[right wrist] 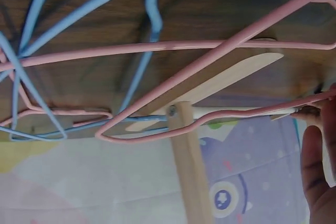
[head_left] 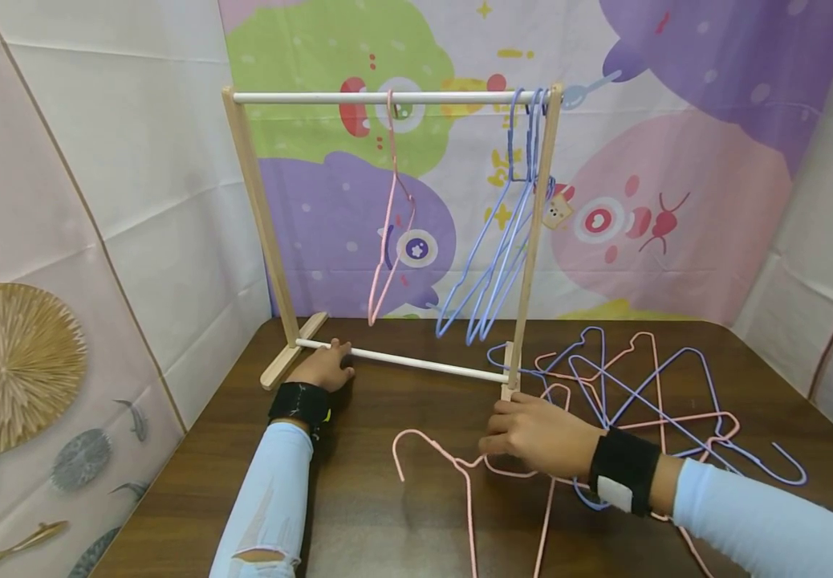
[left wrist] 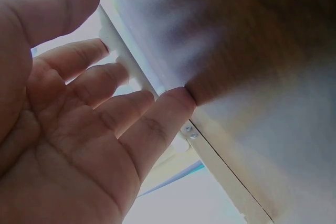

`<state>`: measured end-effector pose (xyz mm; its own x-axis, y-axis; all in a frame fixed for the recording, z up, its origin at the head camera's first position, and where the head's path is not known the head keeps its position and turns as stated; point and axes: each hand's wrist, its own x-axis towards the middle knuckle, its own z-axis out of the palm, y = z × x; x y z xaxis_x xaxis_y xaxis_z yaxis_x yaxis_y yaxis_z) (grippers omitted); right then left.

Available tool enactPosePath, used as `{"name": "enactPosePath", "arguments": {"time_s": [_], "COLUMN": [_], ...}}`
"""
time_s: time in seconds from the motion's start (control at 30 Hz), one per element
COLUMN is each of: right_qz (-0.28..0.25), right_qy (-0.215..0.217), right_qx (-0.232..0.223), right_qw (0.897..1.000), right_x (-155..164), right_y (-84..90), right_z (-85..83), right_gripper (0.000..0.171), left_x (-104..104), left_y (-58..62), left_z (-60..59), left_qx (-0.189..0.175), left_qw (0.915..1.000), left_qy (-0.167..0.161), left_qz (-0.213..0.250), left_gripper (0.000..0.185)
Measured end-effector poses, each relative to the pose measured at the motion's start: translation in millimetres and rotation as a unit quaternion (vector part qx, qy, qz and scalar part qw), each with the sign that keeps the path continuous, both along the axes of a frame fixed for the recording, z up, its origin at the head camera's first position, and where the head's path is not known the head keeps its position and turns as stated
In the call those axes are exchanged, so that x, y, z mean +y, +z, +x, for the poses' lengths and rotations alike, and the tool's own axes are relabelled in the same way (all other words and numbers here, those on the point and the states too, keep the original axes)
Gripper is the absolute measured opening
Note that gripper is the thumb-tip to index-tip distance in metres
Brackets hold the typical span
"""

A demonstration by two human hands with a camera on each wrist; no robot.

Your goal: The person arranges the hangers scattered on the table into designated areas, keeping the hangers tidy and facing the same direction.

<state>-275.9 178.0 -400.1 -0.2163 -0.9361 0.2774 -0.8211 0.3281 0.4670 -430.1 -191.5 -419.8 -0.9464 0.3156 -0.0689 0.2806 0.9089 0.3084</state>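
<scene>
A wooden rack with white rods stands on the table; one pink clothes hanger (head_left: 385, 231) and several blue hangers (head_left: 530, 152) hang from its upper rod (head_left: 294, 98). Its lower rod (head_left: 416, 363) runs close above the tabletop. My left hand (head_left: 323, 368) lies at the left end of that rod, and its fingers (left wrist: 152, 124) reach across the rod without curling round it. With bent fingers, my right hand (head_left: 542, 433) holds a pink hanger (head_left: 470, 514) near the rack's right foot. In the right wrist view this hanger's wire (right wrist: 236, 113) runs into the hand (right wrist: 320, 166).
Loose blue hangers (head_left: 665, 408) and pink hangers (head_left: 656, 369) lie tangled on the right of the table (head_left: 207, 482), around my right wrist. Behind the rack hangs a cartoon-printed cloth (head_left: 676, 177). The rack's left upright (head_left: 258, 201) rises beside my left hand.
</scene>
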Motion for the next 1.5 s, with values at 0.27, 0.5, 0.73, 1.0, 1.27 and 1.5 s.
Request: {"name": "enactPosePath", "arguments": {"time_s": [0.27, 0.5, 0.73, 1.0, 1.27, 1.5], "right_qz": [-0.056, -0.127, -0.157, -0.24, -0.313, -0.365], "right_qy": [-0.055, -0.118, -0.185, -0.211, -0.204, -0.165], "right_qx": [-0.028, -0.063, -0.118, -0.282, -0.505, -0.665], "right_qw": [0.997, 0.983, 0.963, 0.905, 0.778, 0.63], "right_x": [13, 20, 21, 16, -4, -35], "right_y": [1.4, 8.2, 18.7, 28.1, 31.8, 38.8], "right_z": [-8.6, -13.1, -6.7, -1.7, 16.5, 37.9], "right_gripper": [0.024, 0.017, 0.015, 0.009, 0.002, 0.013], "left_x": [-1, -1, -2, -2, -1, -1], "left_y": [0.4, -0.1, -0.6, -0.5, 0.5, 0.1], "left_z": [0.6, 0.6, 0.3, 0.7, 1.6, -0.2], "left_qx": [0.001, 0.003, 0.003, 0.006, 0.008, 0.006], "left_qw": [1.0, 1.0, 1.0, 1.0, 1.0, 1.0], "left_qy": [0.001, 0.003, 0.004, -0.001, -0.002, -0.002], "left_qz": [0.0, 0.0, 0.003, -0.001, -0.001, 0.0], "left_gripper": [0.062, 0.062, 0.062, 0.062, 0.062, 0.062]}}
